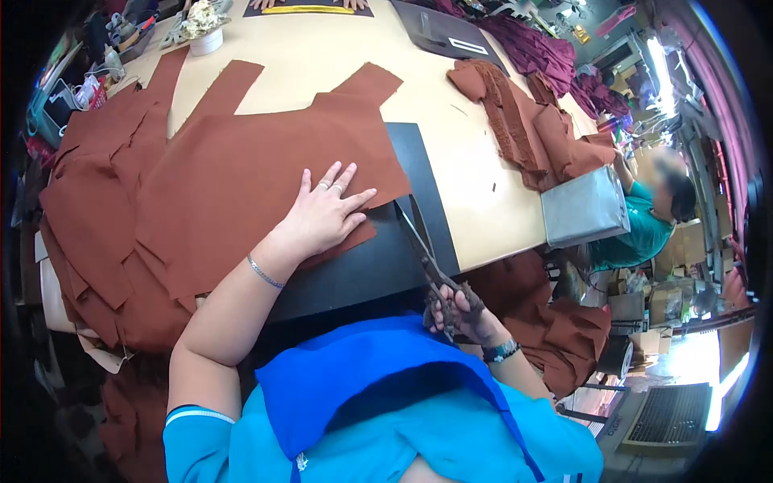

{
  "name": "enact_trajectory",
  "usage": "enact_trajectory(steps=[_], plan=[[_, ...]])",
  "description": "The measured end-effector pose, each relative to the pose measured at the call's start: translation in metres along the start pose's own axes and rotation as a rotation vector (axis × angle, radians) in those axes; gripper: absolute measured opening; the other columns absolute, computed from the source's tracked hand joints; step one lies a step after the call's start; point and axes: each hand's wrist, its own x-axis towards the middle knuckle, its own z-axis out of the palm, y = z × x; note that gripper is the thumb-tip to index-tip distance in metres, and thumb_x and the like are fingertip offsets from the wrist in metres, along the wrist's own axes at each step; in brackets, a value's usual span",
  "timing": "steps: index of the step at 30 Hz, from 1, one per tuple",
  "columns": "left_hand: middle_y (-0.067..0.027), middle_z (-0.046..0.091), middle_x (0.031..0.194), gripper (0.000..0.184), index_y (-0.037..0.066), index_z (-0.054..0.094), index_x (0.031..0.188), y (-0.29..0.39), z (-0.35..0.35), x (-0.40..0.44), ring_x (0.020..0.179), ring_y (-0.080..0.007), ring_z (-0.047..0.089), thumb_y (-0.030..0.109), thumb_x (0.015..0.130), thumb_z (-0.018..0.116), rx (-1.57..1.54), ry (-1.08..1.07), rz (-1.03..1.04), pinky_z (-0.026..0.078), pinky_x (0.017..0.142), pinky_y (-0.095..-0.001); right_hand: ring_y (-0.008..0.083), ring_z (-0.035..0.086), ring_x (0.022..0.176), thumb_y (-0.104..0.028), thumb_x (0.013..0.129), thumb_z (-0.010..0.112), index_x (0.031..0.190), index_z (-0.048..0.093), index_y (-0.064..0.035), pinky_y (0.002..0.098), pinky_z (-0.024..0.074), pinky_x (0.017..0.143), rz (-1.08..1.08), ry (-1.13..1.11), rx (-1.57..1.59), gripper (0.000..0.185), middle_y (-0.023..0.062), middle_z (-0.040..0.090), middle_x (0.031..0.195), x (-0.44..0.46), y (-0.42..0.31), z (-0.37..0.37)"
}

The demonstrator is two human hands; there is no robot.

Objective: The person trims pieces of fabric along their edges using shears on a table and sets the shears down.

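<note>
Rust-brown cloth (pixel 241 161) is spread over the table and partly over a black mat (pixel 346 278). My left hand (pixel 318 213) lies on the cloth near its right edge, fingers spread, with rings on it and nothing gripped. My right hand (pixel 463 314), at the mat's lower right, is closed round the handles of large dark scissors (pixel 427 253). Their blades are parted and point up and left, with the tips close to the cloth's lower right corner. Dark wrapping covers part of the handles and fingers.
More brown pieces lie in a pile (pixel 97 193) at left and a bundle (pixel 523 121) at right. A grey box (pixel 585 207) stands at the right table edge beside a person in teal (pixel 644 229). Another person's hands rest at the far edge by a yellow strip (pixel 308 10).
</note>
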Motion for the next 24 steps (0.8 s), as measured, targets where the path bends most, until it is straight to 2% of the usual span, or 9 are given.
enact_trajectory(steps=[5, 8, 9, 13, 16, 19, 22, 24], plan=[[-0.0157, 0.030, 0.153, 0.055, 0.025, 0.048, 0.141, 0.009, -0.024, -0.006, 0.144, -0.0347, 0.022, 0.050, 0.092, 0.054, 0.014, -0.114, -0.005, 0.017, 0.112, -0.0653, 0.0157, 0.060, 0.081, -0.044, 0.096, 0.054, 0.100, 0.051, -0.0076, 0.0386, 0.0563, 0.076, -0.016, 0.062, -0.024, 0.037, 0.0059, 0.055, 0.092, 0.011, -0.012, 0.015], [-0.0152, 0.030, 0.154, 0.060, 0.023, 0.048, 0.140, -0.001, -0.014, 0.001, 0.144, -0.0342, 0.023, 0.055, 0.090, 0.055, -0.070, 0.011, -0.034, 0.016, 0.112, -0.0654, 0.0157, 0.060, 0.079, -0.048, 0.097, 0.051, 0.097, 0.050, -0.0080, 0.0393, 0.0560, 0.076, -0.023, 0.052, 0.026, 0.040, 0.0057, 0.054, 0.088, 0.013, -0.008, 0.010], [-0.0167, 0.028, 0.154, 0.067, 0.022, 0.047, 0.141, -0.003, -0.008, 0.003, 0.145, -0.0346, 0.020, 0.059, 0.087, 0.056, -0.028, 0.134, -0.038, 0.015, 0.112, -0.0652, 0.0158, 0.060, 0.079, -0.047, 0.097, 0.051, 0.097, 0.051, -0.0078, 0.0392, 0.0559, 0.076, -0.026, 0.040, 0.031, 0.039, 0.0058, 0.055, 0.088, 0.013, -0.007, 0.011], [-0.0202, 0.024, 0.155, 0.075, 0.020, 0.042, 0.144, -0.007, -0.002, 0.000, 0.146, -0.0353, 0.015, 0.061, 0.083, 0.059, 0.029, 0.100, -0.179, 0.012, 0.113, -0.0647, 0.0194, 0.060, 0.081, -0.052, 0.093, 0.054, 0.103, 0.049, -0.0092, 0.0416, 0.0542, 0.081, -0.014, 0.020, -0.062, 0.044, 0.0072, 0.054, 0.090, 0.011, -0.007, 0.010], [-0.0195, 0.029, 0.152, 0.078, 0.018, 0.043, 0.144, 0.001, -0.020, -0.003, 0.145, -0.0357, 0.019, 0.063, 0.082, 0.060, 0.058, -0.011, -0.165, 0.011, 0.112, -0.0654, 0.0197, 0.059, 0.083, -0.050, 0.093, 0.057, 0.104, 0.048, -0.0092, 0.0413, 0.0537, 0.080, 0.011, 0.017, -0.067, 0.043, 0.0071, 0.054, 0.091, 0.012, -0.006, 0.008], [-0.0186, 0.036, 0.148, 0.079, 0.016, 0.044, 0.143, 0.012, -0.032, -0.006, 0.143, -0.0348, 0.024, 0.061, 0.081, 0.062, 0.084, -0.038, -0.149, 0.012, 0.112, -0.0667, 0.0164, 0.061, 0.080, -0.041, 0.095, 0.058, 0.101, 0.055, -0.0047, 0.0377, 0.0560, 0.074, -0.016, 0.063, -0.024, 0.037, 0.0057, 0.057, 0.087, 0.014, -0.005, 0.010], [-0.0193, 0.039, 0.145, 0.074, 0.012, 0.048, 0.138, 0.006, -0.026, -0.002, 0.141, -0.0340, 0.029, 0.058, 0.081, 0.064, 0.010, 0.017, -0.140, 0.014, 0.110, -0.0683, 0.0160, 0.061, 0.080, -0.041, 0.095, 0.059, 0.101, 0.055, -0.0056, 0.0375, 0.0562, 0.074, -0.020, 0.093, -0.003, 0.036, 0.0058, 0.058, 0.089, 0.014, -0.006, 0.014], [-0.0181, 0.039, 0.146, 0.071, 0.013, 0.050, 0.136, 0.005, -0.030, 0.001, 0.141, -0.0323, 0.029, 0.055, 0.081, 0.065, 0.023, -0.043, -0.162, 0.016, 0.110, -0.0686, 0.0160, 0.061, 0.080, -0.041, 0.095, 0.059, 0.102, 0.055, -0.0062, 0.0375, 0.0563, 0.074, -0.024, 0.108, 0.009, 0.036, 0.0057, 0.058, 0.089, 0.015, -0.007, 0.018]])
